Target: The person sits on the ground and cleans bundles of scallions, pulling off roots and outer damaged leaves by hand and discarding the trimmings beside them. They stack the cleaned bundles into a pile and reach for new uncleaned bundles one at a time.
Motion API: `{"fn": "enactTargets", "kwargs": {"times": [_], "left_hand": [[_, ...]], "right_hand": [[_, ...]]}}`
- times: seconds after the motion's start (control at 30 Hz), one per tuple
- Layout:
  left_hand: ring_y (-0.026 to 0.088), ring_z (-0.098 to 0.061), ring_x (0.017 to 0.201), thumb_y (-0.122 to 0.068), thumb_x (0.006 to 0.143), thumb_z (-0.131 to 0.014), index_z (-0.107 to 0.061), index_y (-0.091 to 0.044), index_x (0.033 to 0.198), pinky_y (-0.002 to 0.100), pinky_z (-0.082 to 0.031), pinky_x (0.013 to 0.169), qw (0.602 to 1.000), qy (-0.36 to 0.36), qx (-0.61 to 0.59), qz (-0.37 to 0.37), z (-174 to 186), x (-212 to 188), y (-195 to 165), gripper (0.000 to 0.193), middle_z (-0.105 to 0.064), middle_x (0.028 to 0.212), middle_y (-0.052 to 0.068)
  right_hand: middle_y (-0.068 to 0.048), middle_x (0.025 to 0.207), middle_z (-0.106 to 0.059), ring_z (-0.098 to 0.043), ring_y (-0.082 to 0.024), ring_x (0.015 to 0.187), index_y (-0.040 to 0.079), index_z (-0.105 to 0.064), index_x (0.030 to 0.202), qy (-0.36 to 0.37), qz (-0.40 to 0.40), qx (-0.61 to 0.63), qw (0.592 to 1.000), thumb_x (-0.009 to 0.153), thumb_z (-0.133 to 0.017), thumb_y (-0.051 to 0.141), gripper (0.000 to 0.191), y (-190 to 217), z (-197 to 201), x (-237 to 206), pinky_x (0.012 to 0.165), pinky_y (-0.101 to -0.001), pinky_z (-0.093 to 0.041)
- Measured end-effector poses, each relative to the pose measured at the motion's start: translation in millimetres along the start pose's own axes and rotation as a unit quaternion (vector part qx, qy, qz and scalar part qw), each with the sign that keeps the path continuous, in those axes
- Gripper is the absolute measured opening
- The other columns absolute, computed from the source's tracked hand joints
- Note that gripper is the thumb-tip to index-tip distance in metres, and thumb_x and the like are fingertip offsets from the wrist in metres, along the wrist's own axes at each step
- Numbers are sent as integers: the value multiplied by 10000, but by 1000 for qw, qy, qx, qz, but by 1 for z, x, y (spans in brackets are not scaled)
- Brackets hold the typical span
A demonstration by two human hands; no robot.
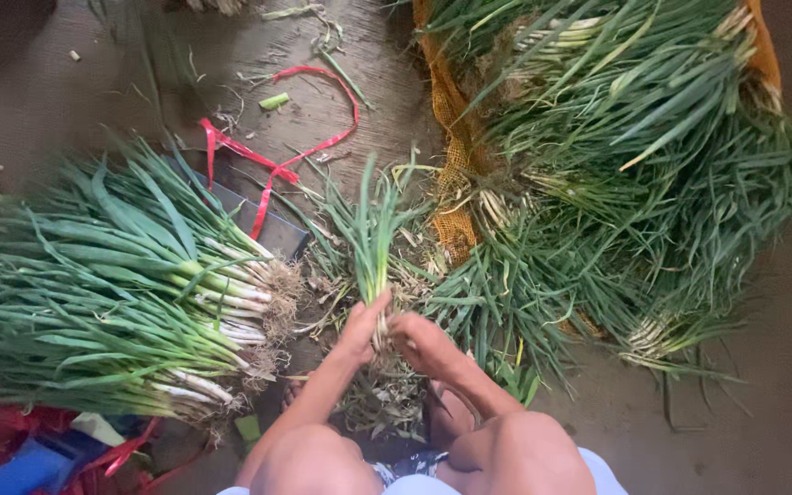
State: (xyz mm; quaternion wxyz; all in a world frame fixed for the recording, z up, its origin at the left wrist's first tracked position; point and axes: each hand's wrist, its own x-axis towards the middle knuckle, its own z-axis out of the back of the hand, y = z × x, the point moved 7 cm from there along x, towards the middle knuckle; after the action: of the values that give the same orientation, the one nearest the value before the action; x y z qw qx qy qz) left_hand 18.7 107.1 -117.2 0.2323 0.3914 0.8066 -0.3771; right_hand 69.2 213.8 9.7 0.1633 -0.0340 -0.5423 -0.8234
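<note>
Just above the knees, the left hand point(357, 323) and right hand point(422, 341) each pinch the root end of a small bunch of green onions point(370, 238), leaves upright. A cleaned pile point(121, 293) lies left on the floor point(781, 385); a red ribbon point(272, 170) and an orange net sack point(456, 174) of uncleaned onions lie beyond.

Scallion piles point(112, 293) point(634, 156) flank bare floor point(341, 101) ahead.

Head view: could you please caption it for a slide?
Both hands, left hand and right hand, grip a small bunch of green onions between two large piles.
</note>
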Motion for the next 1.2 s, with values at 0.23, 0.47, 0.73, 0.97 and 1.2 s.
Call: {"fn": "enactTargets", "kwargs": {"times": [0.23,0.47,0.73,0.97,1.2], "left_hand": [[75,-459,539,-319,1031,-705,-547,-129,925,253,-391,462,997,71,1,-21,9,18,-22,269,-477,701,-57],[123,-585,653,-251,931,-651,-579,-161,1073,267,-491,568,999,25,26,-20,19,-3,-41,183,-605,769,14],[119,-457,599,-315,1004,-630,-588,-146,1082,279,-372,540,993,26,-83,81,34,-2,4,191,-483,687,-22],[144,-502,581,-323,984,-615,-607,-129,1052,303,-427,520,995,12,-72,65,27,-8,-21,206,-516,694,-2],[133,-516,641,-218,983,-625,-542,-98,1009,290,-468,582,991,57,-104,68,18,-3,-26,149,-536,747,12]], "right_hand": [[-123,1118,-700,-703,-308,1017,81,-626,1197,425,4,295,856,1033,-633,101,165,70,-59,-53,926,-408,-570],[-176,1059,-678,-645,-382,986,43,-653,1135,416,-42,-121,900,886,-694,143,272,-45,0,-2,853,-479,-525],[-305,1258,-586,-533,-473,1121,-38,-512,1314,-177,-205,-567,778,731,-806,291,731,-139,176,70,944,-569,-424],[-181,952,-718,-694,-405,903,149,-692,1053,59,-291,-455,840,835,-775,395,340,-135,156,74,759,-541,-550],[-98,937,-766,-717,-221,800,125,-746,1150,-5,-258,-253,933,895,-754,384,364,-7,249,110,763,-374,-552]]}}
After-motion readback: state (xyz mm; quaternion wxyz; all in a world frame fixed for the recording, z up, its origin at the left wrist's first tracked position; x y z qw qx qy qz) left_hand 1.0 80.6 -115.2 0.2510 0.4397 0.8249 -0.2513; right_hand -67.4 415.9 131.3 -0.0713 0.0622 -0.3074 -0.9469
